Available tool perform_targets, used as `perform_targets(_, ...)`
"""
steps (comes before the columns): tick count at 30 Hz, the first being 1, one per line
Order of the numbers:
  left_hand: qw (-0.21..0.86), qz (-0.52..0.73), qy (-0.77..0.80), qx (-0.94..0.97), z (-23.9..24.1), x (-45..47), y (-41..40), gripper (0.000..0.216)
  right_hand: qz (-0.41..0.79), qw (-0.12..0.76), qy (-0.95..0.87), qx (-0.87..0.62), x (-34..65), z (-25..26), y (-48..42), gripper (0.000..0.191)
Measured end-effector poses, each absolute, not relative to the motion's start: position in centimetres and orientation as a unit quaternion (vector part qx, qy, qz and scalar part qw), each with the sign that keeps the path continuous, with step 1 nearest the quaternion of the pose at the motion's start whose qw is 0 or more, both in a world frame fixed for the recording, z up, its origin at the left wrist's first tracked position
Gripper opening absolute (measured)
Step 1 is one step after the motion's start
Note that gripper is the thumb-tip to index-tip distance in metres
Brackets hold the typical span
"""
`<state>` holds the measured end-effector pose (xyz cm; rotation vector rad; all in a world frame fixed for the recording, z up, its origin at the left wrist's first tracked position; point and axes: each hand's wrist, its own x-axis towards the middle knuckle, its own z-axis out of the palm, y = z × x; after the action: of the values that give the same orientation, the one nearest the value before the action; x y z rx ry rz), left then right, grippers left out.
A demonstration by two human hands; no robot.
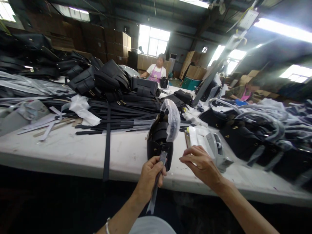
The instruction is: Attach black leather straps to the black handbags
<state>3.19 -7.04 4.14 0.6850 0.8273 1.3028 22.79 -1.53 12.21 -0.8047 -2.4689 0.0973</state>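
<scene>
Left hand (151,172): fingers closed on a film-wrapped strap (162,156), thumb on top, just in front of the small black bag (158,138). Strap runs from the bag down through the grip, lower end hanging past the front edge of the surface (126,152). Bracelet (107,226) on that wrist

Right hand (201,164): fingers loosely bent, open, in the air to the right of the bag and apart from it. Nearest item is a grey-white device (216,146) just beyond it; can't make out what it is

Bag location: on the surface near the front edge, roughly mid-frame, gold-coloured fittings showing. Its arched handle (173,123) is sleeved in clear plastic

Around it: loose black straps (126,112) lie in a heap behind and left, one long strap (106,152) crossing the surface and dropping over the front edge. Pile of black bags (110,76) behind those. Crumpled white wrap (81,109) on the left. More bags with wrapped handles (246,133) lined up on the right. Person in a pink-purple apron (155,74) across the surface, cartons (117,42) stacked behind
</scene>
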Motion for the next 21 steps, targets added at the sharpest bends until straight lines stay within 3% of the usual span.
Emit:
perform_targets(4, 0.611, 0.573, 0.409, 0.362, 4.3, 3.1, -7.2, 0.024, 0.137, 0.304, -0.852, -0.404, 24.0, 11.2, -2.4, 0.01)
perform_targets(9, 0.491, 0.538, 0.504, 0.465, 4.2, 4.1, -7.9, 0.019, 0.283, 0.306, -0.766, -0.489, 21.0, 11.1, -5.0, 0.027)
perform_targets(14, 0.388, 0.522, 0.531, 0.542, 3.7, 4.1, -7.9, 0.017, 0.31, 0.31, -0.711, -0.549, 17.6, 10.7, -5.7, 0.025)
perform_targets(18, 0.404, 0.532, 0.521, 0.531, 3.7, 4.0, -7.9, 0.019, 0.322, 0.343, -0.682, -0.56, 16.7, 10.0, -5.5, 0.028)
perform_targets(21, 0.485, 0.546, 0.493, 0.473, 4.1, 4.2, -7.9, 0.019, 0.305, 0.363, -0.683, -0.555, 16.6, 9.3, -5.8, 0.026)
